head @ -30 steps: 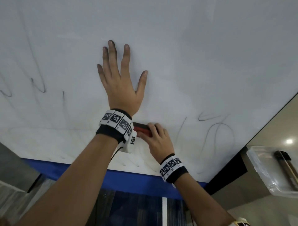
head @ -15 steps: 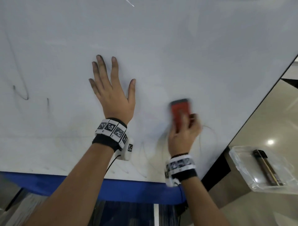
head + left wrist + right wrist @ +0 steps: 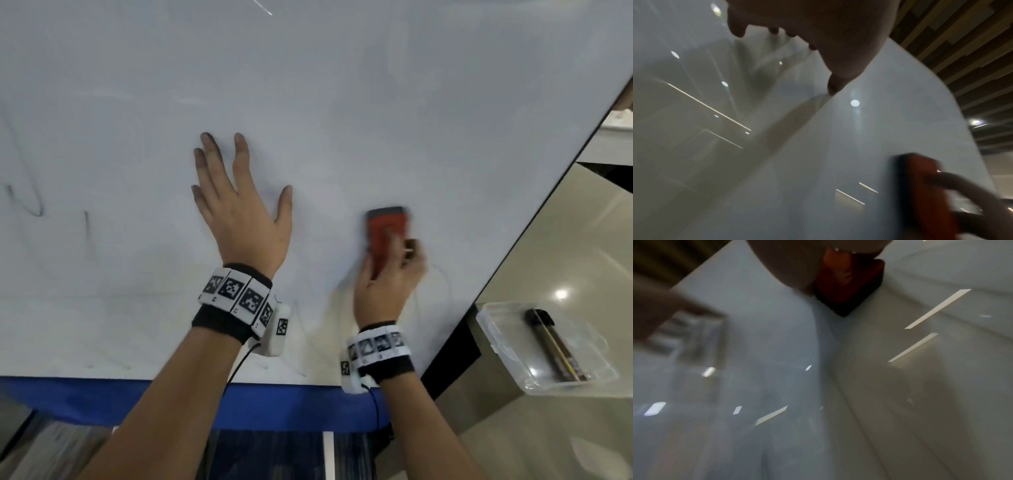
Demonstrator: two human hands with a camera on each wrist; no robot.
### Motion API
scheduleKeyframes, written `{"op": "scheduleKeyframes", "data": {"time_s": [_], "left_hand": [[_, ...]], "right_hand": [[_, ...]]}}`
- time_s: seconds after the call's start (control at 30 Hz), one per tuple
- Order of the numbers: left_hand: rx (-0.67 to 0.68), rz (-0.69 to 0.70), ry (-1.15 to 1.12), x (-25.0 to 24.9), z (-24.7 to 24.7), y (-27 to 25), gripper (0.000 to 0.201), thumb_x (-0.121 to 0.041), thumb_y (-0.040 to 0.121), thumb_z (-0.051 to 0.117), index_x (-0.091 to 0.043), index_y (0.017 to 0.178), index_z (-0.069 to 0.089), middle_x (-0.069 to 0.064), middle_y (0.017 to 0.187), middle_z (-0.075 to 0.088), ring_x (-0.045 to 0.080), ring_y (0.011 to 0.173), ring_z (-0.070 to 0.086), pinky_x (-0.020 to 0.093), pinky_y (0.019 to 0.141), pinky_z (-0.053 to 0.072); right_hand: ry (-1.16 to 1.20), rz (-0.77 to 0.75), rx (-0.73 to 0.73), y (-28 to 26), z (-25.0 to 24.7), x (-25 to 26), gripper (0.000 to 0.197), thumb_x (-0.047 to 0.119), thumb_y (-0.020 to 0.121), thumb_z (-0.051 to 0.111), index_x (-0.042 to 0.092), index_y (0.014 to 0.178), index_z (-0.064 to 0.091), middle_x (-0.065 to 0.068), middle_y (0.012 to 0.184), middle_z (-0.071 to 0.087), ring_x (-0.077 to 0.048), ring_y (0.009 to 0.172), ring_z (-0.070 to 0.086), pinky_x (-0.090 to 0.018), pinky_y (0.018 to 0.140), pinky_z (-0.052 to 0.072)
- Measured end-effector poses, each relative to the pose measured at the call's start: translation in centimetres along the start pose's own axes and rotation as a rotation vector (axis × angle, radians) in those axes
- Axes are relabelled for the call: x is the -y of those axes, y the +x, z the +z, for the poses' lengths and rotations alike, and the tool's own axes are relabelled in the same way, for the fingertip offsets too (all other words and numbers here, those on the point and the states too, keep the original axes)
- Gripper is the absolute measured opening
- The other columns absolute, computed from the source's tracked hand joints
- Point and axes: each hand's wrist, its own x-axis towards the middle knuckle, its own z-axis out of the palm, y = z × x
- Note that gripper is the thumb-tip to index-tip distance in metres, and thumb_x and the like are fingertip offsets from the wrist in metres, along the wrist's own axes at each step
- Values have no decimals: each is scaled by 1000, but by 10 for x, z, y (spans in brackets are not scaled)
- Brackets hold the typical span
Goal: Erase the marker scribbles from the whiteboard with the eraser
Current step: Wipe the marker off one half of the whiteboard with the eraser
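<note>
The whiteboard [image 3: 342, 102] fills most of the head view. A red eraser [image 3: 386, 236] with a dark pad lies flat against it, blurred, and my right hand [image 3: 387, 284] grips it from below. The eraser [image 3: 925, 191] shows at the lower right of the left wrist view and the eraser [image 3: 846, 283] at the top of the right wrist view. My left hand [image 3: 239, 212] presses flat on the board with fingers spread, to the left of the eraser. Dark scribbles [image 3: 30, 202] remain at the far left, and faint thin lines [image 3: 442, 287] lie just right of my right hand.
A blue strip [image 3: 239, 404] runs along the board's lower edge. The board's dark right edge [image 3: 534, 219] slants down to the left. Beyond it, a clear plastic tray [image 3: 513, 370] holds a dark marker [image 3: 555, 346].
My right hand swept the eraser from beside my left wrist to the right and turned it upright. The dark loops at the lower right have faded to faint lines. My left hand stayed flat.
</note>
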Motion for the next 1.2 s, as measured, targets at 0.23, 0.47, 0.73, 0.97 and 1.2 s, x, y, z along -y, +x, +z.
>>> {"op": "scheduleKeyframes", "data": {"time_s": [0.23,0.47,0.73,0.97,1.2], "left_hand": [[58,308,46,-22,3,-7,65,-47,100,52,-31,158,27,12,170,8,33,158,6,63,122,17],[106,234,132,-28,22,-22,71,-62,103,35,-32,162,8,12,170,0,32,158,0,70,119,16],[109,244,172,-22,31,-24,72,-64,103,34,-31,162,9,14,170,2,33,158,2,67,120,16],[55,224,126,-26,38,-31,69,-59,104,37,-28,162,17,17,169,7,35,158,6,66,121,16],[21,222,97,-25,44,-36,68,-58,104,40,-27,162,19,19,168,10,36,157,8,65,123,12]], "right_hand": [[-43,-156,101,9,-15,-10,49,14,92,71,25,134,49,-22,129,46,-39,110,47,-45,99,44],[-71,-193,-2,53,-17,4,42,20,99,64,24,140,52,-23,133,50,-39,112,49,-46,100,45],[168,669,-308,-30,-39,-115,65,10,91,67,9,150,40,-20,148,44,-30,136,44,-42,117,37],[69,218,3,-30,-8,-44,51,7,86,70,19,133,54,-25,135,48,-37,122,44,-43,108,36],[-57,-34,131,-21,-32,-73,49,10,90,71,26,132,52,-22,132,46,-39,116,47,-45,102,45]]}}
